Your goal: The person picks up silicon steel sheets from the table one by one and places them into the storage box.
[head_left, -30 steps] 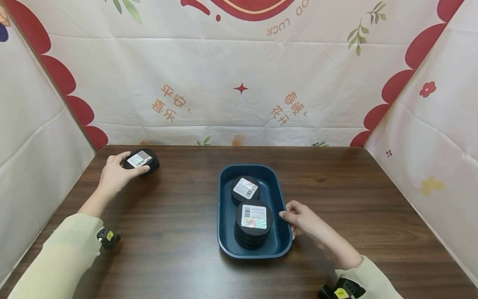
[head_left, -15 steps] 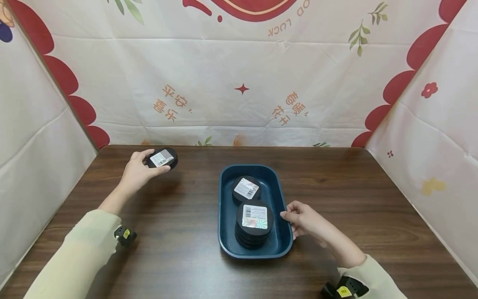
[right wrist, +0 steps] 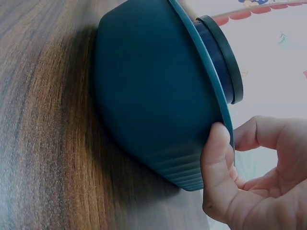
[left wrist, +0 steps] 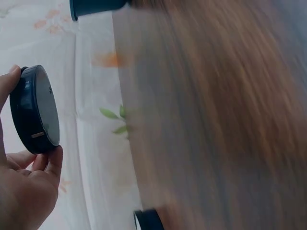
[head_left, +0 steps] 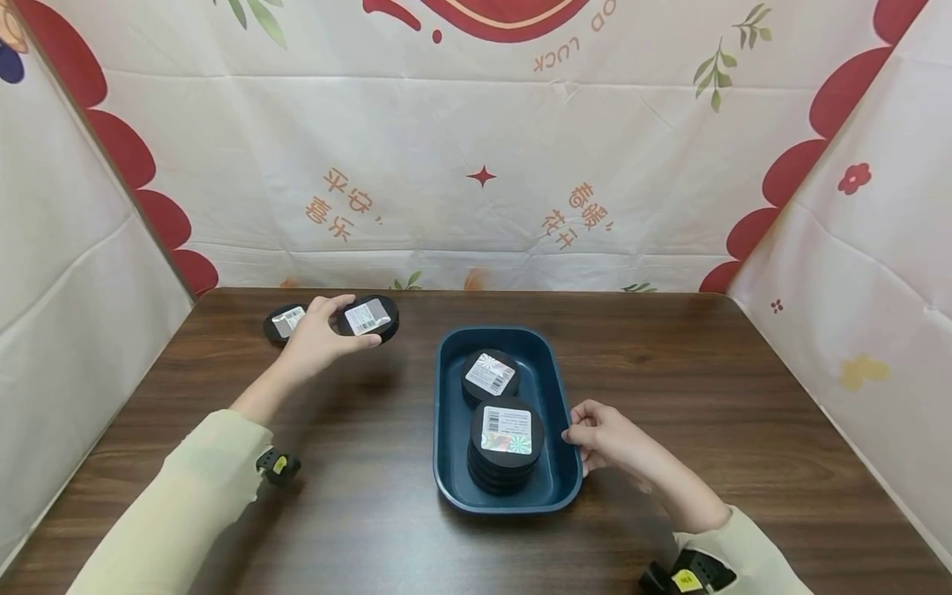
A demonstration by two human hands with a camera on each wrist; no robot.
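Observation:
My left hand [head_left: 314, 340] grips a flat round black case [head_left: 378, 312] by its edge, thumb on the near side and fingers on the far side. A white barcode label is on its upper face; in the left wrist view the case [left wrist: 28, 112] shows a dark side and a paler grey face. My right hand [head_left: 608, 438] pinches the right rim of a dark blue tray [head_left: 556, 483]. Inside the tray stand a near stack of several black cases [head_left: 504, 438] and, behind it, another labelled case [head_left: 489, 376]. In the right wrist view, thumb and fingers straddle the tray's rim.
Another labelled black case [head_left: 281, 324] lies at the table's back left, partly behind my left hand. The brown wooden table [head_left: 372, 512] meets a printed white cloth [head_left: 446, 182] at the back, with more cloth on both sides.
My left hand has carried the held case rightward from the back left toward the tray, uncovering the other case on the table there. The right hand stays on the tray's rim.

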